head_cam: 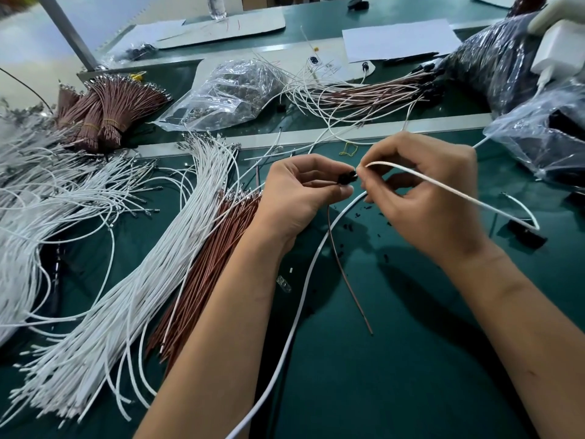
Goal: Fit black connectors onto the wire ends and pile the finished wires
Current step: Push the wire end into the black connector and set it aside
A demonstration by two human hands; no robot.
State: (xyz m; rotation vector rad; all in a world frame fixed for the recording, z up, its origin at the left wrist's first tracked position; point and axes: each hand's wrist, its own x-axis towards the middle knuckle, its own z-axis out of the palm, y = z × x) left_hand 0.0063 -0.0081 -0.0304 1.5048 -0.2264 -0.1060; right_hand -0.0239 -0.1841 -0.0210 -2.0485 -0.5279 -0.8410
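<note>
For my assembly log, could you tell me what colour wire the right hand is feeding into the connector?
White wire, pinched by the right hand; head view.

A small black connector (346,179) sits pinched in the left hand's (297,198) fingertips. A white wire (443,188), its end at the connector, is pinched by the right hand (421,191) and trails right. A brown wire (348,280) hangs below the left hand.

White wires (133,264) crowd left; plastic bags (544,134) block right.
</note>
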